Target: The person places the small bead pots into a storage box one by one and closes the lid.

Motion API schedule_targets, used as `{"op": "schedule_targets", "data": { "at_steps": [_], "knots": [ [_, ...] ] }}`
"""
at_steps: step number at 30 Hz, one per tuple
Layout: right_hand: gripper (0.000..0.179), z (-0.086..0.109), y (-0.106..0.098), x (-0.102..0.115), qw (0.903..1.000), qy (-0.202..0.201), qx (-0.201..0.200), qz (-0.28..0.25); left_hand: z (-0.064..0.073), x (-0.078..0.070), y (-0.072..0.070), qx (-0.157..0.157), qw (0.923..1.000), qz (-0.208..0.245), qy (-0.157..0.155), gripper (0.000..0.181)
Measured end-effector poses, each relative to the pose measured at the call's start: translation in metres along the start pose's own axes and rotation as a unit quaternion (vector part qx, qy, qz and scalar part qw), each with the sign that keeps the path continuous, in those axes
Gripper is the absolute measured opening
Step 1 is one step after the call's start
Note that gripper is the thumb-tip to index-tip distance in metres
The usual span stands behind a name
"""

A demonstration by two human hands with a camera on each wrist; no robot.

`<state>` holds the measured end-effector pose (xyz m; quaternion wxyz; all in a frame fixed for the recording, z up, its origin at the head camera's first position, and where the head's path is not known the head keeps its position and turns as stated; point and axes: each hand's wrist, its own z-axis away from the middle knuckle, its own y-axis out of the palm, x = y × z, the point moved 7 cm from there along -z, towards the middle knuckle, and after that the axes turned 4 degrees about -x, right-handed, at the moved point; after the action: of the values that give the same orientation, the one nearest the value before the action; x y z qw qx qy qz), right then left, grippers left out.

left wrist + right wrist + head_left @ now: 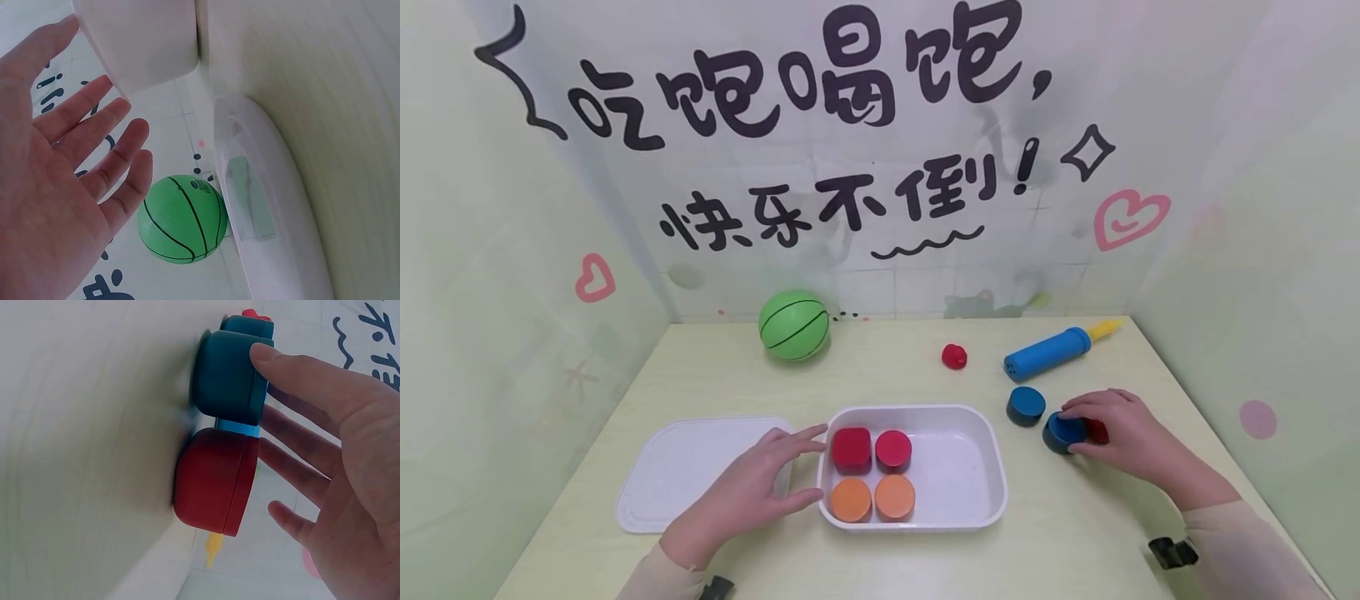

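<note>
My right hand [1116, 429] pinches a small blue round case [225, 378], thumb on its near side and fingers on the far side. Right beside it is a dark red case [212, 478], mostly covered by the hand in the head view. A second blue round case [1026, 406] stands just to the left. My left hand [760, 483] spreads its fingers, with the fingertips at the left rim of a white plastic box [958, 475]. In the box's left half sit a red square case [852, 450], a red round case [893, 450] and two orange round cases [851, 499].
A white lid [688, 467] lies at the left, partly behind my left hand. Toward the back are a green ball [794, 326], a small red object [954, 357] and a blue hand pump [1048, 353] with a yellow nozzle. A printed cloth [880, 283] hangs behind the table.
</note>
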<state>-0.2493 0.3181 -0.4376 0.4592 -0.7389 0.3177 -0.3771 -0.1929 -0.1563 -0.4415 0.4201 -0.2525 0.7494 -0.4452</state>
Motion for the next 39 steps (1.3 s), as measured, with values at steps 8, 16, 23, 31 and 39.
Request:
{"op": "schedule_targets", "data": {
  "at_steps": [8, 16, 23, 31, 39],
  "knots": [
    [0.042, 0.001, -0.003, 0.002, 0.9998, 0.014, -0.014, -0.008, 0.0, 0.001, 0.001, 0.002, 1.0, 0.003, -0.003, 0.06],
    [0.043, -0.002, -0.013, 0.02, 0.9987, 0.039, -0.01, -0.032, 0.0, 0.004, 0.003, 0.005, 0.9999, 0.001, -0.009, 0.06],
    [0.043, -0.007, -0.028, 0.055, 0.9968, 0.005, -0.053, -0.059, 0.0, 0.003, 0.002, 0.001, 1.0, 0.004, -0.006, 0.059],
    [0.047, -0.011, -0.04, 0.102, 0.9874, -0.094, -0.118, -0.048, -0.002, 0.0, 0.003, -0.002, 1.0, 0.003, 0.001, 0.059],
    [0.047, -0.028, -0.016, 0.128, 0.9917, -0.07, -0.052, -0.095, -0.001, 0.002, 0.003, -0.002, 1.0, 0.002, -0.006, 0.058]
  ]
}}
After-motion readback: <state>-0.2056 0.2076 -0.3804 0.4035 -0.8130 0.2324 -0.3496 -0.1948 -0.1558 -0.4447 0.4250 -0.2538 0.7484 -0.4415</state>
